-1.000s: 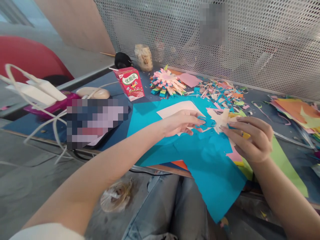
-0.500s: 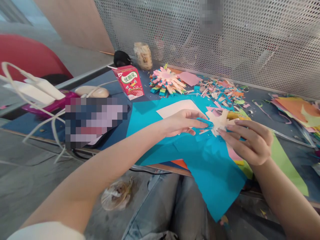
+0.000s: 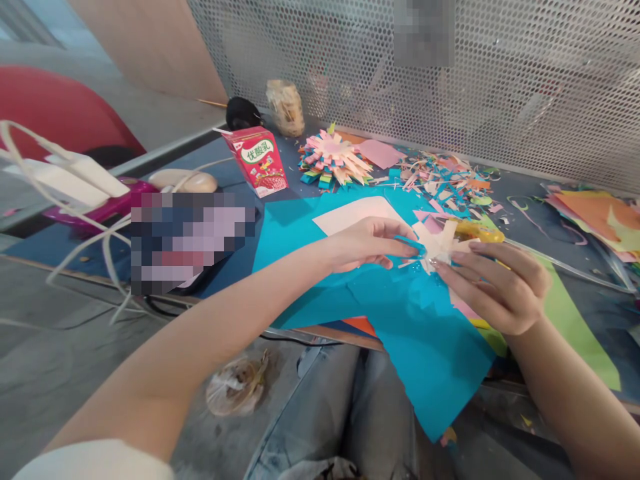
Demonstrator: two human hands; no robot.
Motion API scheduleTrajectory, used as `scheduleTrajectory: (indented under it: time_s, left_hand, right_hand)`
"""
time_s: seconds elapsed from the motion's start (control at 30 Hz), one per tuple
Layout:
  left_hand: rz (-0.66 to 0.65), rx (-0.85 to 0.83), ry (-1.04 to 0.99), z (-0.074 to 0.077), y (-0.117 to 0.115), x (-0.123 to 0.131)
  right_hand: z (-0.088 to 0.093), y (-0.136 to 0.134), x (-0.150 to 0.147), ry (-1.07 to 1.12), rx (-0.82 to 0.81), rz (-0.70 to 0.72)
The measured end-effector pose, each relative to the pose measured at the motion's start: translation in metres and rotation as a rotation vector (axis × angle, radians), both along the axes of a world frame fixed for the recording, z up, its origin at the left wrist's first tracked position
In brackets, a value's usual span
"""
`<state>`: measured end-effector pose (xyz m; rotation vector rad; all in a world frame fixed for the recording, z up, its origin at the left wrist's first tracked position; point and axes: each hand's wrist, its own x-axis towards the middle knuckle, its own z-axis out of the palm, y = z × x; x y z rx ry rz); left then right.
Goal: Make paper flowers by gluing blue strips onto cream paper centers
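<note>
One cream paper star point(image 3: 439, 241) sits right of the frame's centre over a blue sheet point(image 3: 435, 360), the right hand point(image 3: 510, 287) with fingers clamped on its edge, the left hand point(image 3: 365, 247) pinching a blue strip point(image 3: 412, 247) beside it.

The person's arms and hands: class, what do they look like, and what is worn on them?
The left arm is bare below a plain white sleeve. The right arm shows no sleeve. The left hand and right hand are ungloved.
</note>
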<state>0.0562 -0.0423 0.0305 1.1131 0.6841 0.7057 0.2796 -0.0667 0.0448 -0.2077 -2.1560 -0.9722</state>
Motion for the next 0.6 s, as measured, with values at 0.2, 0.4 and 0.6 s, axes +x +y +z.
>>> scheduleTrajectory:
  time_s: [0.2, 0.4, 0.6]
  left_hand:
    - [0.019, -0.014, 0.017, 0.0037, -0.0022, 0.0002]
    - [0.026, -0.031, 0.006, 0.0062, -0.0033, -0.0014]
    - [0.039, 0.027, 0.058, 0.0048, -0.0029, 0.0003]
  right_hand:
    - [-0.0011, -0.0009, 0.0005, 0.003, -0.005, -0.014]
    - [-0.0023, 0.0008, 0.0012, 0.016, 0.032, -0.003]
    - [-0.0059, 0.0003, 0.0031, 0.043, -0.054, 0.027]
